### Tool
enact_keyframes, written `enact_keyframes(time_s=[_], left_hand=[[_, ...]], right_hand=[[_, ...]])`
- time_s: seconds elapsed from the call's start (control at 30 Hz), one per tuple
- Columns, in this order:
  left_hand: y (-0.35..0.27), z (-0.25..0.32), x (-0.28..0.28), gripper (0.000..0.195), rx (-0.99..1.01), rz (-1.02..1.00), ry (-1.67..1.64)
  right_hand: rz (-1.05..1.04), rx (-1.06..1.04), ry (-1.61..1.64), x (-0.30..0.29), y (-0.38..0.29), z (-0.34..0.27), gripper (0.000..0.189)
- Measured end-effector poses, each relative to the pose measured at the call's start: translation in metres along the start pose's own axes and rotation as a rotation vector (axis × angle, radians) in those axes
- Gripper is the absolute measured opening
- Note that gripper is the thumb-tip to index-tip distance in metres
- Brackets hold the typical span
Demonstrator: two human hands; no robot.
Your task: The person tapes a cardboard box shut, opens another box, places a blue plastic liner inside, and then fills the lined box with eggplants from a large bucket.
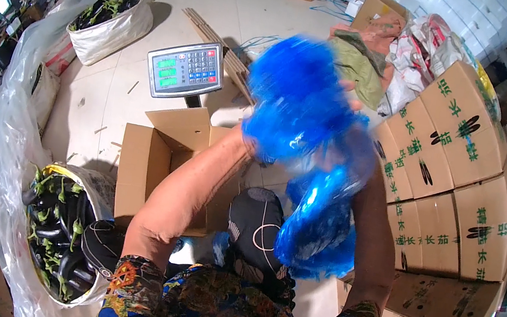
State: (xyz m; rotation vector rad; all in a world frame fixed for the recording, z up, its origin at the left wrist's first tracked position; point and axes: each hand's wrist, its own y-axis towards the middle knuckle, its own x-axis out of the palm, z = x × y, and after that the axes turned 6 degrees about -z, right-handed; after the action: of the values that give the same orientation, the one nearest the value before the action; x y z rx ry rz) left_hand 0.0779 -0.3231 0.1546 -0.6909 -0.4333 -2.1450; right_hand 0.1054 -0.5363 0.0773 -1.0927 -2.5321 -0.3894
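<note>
Blue plastic film (299, 91), apparently a bag, is bunched and blurred before me. My left hand (257, 134) is mostly hidden behind it, at the film's lower left edge. Fingers of my right hand (354, 105) show at the film's right edge; the rest is covered or blurred. More blue film hangs down between my forearms to my knee. Below my left forearm stands an open cardboard box (133, 164), its flaps raised. A digital scale display (185, 69) is beyond the box.
A sack of eggplants (69, 224) stands at lower left, another sack of eggplants (115, 27) at upper left. Printed cardboard boxes (440, 203) are stacked on the right. Flattened cardboard (233, 65) lies behind the scale. Woven sacks (413, 59) lie heaped at upper right. Clear plastic sheeting (17, 111) runs along the left.
</note>
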Motion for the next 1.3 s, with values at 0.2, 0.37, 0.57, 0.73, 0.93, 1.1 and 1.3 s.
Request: enact_keyframes(time_s=[0.2,0.37,0.57,0.73,0.93,1.1,1.3], left_hand=[[0.017,-0.044,-0.042,0.048,0.310,-0.016,0.235],[0.024,-0.043,-0.024,0.027,0.424,0.362,0.429],[0.033,-0.044,-0.008,0.039,0.701,0.142,1.290],[0.021,-0.012,-0.024,0.053,-0.173,-0.374,0.534],[0.003,-0.017,-0.009,0.063,0.008,-0.215,0.281],[0.036,-0.009,-0.017,0.041,0.511,-0.146,0.438],[0.037,0.015,0.032,0.045,0.501,-0.072,0.529]], right_hand=[[-0.378,0.264,0.567,-0.005,0.015,0.027,0.048],[0.095,-0.097,-0.117,0.058,0.008,0.008,0.073],[0.335,-0.317,-0.621,0.013,0.000,0.043,0.053],[-0.069,0.139,-0.539,0.066,-0.008,-0.034,0.021],[-0.211,0.287,-0.490,0.092,0.003,-0.041,0.026],[0.687,-0.442,-1.221,0.110,-0.028,0.020,0.047],[-0.056,0.147,0.324,0.199,-0.070,0.125,0.096]])
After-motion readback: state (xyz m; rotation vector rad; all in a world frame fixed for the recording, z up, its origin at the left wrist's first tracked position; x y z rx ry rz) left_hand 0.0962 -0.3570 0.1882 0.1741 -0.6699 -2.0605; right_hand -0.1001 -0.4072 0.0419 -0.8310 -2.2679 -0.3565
